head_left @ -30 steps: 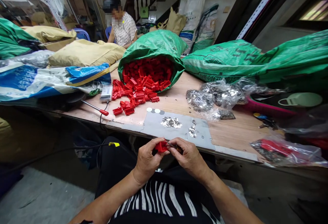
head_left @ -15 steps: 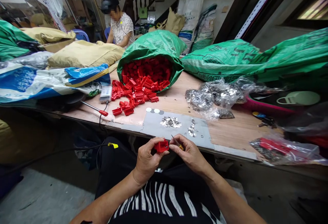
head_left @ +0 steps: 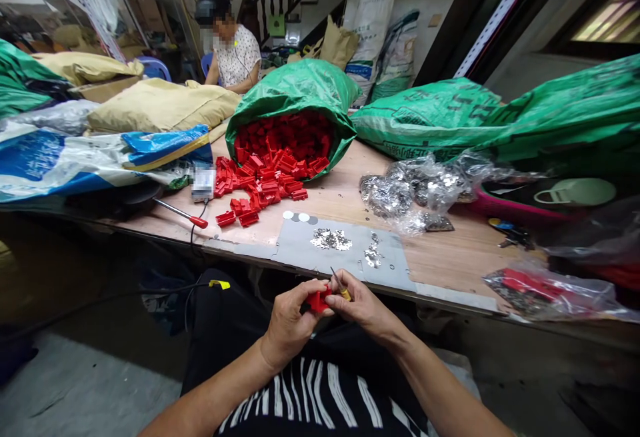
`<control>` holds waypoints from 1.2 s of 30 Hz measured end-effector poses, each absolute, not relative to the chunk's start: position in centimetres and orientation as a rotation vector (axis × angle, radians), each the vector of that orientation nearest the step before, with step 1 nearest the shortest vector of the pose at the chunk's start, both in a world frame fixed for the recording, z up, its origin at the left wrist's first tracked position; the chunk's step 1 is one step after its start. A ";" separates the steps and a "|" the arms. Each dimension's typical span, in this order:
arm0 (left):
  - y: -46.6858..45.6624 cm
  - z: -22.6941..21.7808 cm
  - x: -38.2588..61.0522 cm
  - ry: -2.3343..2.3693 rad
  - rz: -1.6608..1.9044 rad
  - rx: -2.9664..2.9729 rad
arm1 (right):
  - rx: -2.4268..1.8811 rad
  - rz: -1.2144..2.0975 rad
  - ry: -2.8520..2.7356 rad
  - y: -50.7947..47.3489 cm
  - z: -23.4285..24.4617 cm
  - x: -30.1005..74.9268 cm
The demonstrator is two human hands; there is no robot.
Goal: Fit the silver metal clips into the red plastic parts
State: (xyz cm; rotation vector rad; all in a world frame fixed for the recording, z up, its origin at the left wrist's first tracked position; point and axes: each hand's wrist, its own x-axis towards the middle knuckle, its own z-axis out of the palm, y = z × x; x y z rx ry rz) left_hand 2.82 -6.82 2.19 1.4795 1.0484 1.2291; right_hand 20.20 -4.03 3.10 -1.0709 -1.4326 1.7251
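Over my lap, below the table edge, my left hand (head_left: 289,317) is closed round a small red plastic part (head_left: 318,300). My right hand (head_left: 364,304) pinches a thin tool with a yellow handle (head_left: 340,288), its metal tip pointing up and left beside the red part. The two hands touch at the part. On the table ahead lies a grey metal sheet (head_left: 310,250) with two heaps of small silver pieces (head_left: 330,240). Behind it a green sack (head_left: 295,94) lies open on its side, spilling many red parts (head_left: 260,180) onto the wood.
A clear bag of silver parts (head_left: 415,190) lies right of the sheet, another bag with red parts (head_left: 540,287) at the near right. A red-handled tool (head_left: 183,212) and blue and tan sacks lie left. Green sacks (head_left: 500,117) fill the back right. Another person (head_left: 230,47) sits beyond.
The hands drew together at the red part, and the tool in my right hand tilted more upright, tip raised beside the part. The view shifted slightly.
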 end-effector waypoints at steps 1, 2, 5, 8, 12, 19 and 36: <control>-6.8 2.1 2.8 1.045 1.231 1.471 | -1.052 1.779 -1.399 -4.1 3.1 20.2; -6.9 2.1 2.8 1.042 1.235 1.465 | -1.034 1.822 -1.370 -4.2 3.1 20.3; -6.9 2.0 2.8 1.027 1.240 1.454 | -1.001 1.889 -1.313 -4.5 3.3 20.4; -6.7 1.9 2.6 1.013 1.219 1.438 | -0.975 1.933 -1.270 -4.6 3.4 20.3; -6.6 1.8 2.2 0.978 1.195 1.383 | -0.924 1.981 -1.189 -4.6 3.2 20.0; -6.1 1.3 1.9 0.908 1.222 1.122 | -0.912 2.019 -1.138 -4.2 2.5 19.3; -5.4 0.5 1.8 0.932 1.347 0.850 | -1.687 0.308 -2.253 4.3 2.3 20.3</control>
